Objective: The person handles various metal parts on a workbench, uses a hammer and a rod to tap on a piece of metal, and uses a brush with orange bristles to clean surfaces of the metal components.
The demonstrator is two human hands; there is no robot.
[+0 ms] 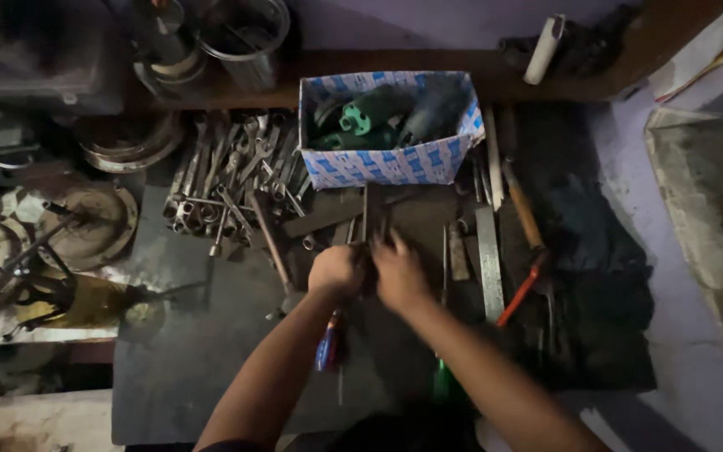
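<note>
Seen from above, both hands meet at the centre of a dim, cluttered tabletop (186,368). Clenched, the left hand (336,269) grips a flat dark metal tool (370,213) whose blade points away toward a blue-patterned cardboard box (387,163). Fingers curled, the right hand (398,274) presses against the same tool. A wrench pile (232,180) lies left. Steady, two-handed pressure seems wise here.

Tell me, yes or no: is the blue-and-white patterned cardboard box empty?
No. The cardboard box holds green parts and other dark items, visible above its open top behind the hands.
</note>
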